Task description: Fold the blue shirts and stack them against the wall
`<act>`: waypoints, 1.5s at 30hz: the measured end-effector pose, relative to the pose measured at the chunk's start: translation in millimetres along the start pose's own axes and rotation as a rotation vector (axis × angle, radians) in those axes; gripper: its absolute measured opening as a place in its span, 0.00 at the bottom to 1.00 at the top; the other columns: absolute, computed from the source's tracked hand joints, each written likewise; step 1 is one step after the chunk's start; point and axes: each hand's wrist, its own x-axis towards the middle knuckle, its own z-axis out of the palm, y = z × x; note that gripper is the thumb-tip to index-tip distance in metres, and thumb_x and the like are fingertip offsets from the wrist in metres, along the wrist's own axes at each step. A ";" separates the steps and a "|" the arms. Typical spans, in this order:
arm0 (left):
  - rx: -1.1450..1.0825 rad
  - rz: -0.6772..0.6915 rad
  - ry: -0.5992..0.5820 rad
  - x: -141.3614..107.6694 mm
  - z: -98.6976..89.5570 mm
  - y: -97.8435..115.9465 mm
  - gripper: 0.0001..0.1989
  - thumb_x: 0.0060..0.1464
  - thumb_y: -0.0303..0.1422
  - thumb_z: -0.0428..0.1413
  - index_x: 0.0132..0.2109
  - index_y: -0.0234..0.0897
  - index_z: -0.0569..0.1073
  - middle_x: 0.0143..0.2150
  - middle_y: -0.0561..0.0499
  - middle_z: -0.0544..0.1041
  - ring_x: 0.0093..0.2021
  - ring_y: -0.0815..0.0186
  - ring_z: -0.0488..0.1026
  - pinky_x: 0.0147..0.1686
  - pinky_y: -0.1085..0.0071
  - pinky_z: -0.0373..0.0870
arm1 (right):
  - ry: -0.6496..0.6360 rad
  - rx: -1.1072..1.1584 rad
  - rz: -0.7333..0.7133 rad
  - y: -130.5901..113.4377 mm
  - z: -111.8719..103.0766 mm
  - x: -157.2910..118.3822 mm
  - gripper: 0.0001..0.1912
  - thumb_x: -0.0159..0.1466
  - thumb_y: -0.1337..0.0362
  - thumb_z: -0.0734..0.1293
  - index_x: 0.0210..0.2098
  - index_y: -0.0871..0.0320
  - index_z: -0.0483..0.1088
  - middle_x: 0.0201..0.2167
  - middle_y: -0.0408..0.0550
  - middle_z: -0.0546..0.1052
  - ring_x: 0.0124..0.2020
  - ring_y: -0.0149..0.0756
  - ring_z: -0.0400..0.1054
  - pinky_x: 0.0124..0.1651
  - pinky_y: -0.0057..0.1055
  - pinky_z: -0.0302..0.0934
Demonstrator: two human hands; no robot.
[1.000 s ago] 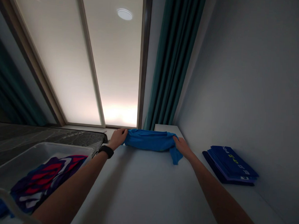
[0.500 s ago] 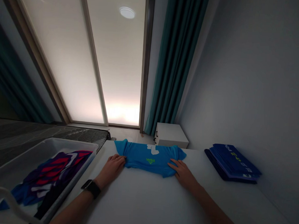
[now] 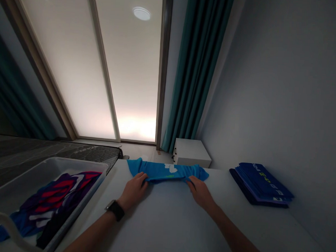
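A bright blue T-shirt (image 3: 160, 170) lies along the far edge of the white table (image 3: 163, 222), bunched into a narrow band, its white and green print partly hidden. My left hand (image 3: 136, 186), with a dark watch on the wrist, pinches the near edge of the shirt at its left. At the right, my right hand (image 3: 200, 191) grips the same edge between thumb and fingers. The short sleeves stick out past both hands.
On the left stands a translucent plastic bin (image 3: 55, 162) with crumpled red, purple and blue clothes (image 3: 56, 195). A stack of folded dark blue clothes (image 3: 261, 182) lies at the right by the wall. Beyond the table sits a white cabinet (image 3: 191, 151).
The near edge of the shirt has been drawn up and away from me, so the shirt is narrower. Both hands have closed on that edge, and the left has shifted right.
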 end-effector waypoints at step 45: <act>-0.670 -0.059 0.262 66.6 -29.8 60.1 0.12 0.57 0.41 0.51 0.42 0.38 0.67 0.42 0.47 0.73 0.45 0.61 0.71 0.41 0.66 0.68 | -0.112 0.334 -0.122 -83.5 -42.2 108.5 0.06 0.60 0.64 0.61 0.27 0.55 0.63 0.21 0.36 0.65 0.24 0.30 0.61 0.27 0.24 0.51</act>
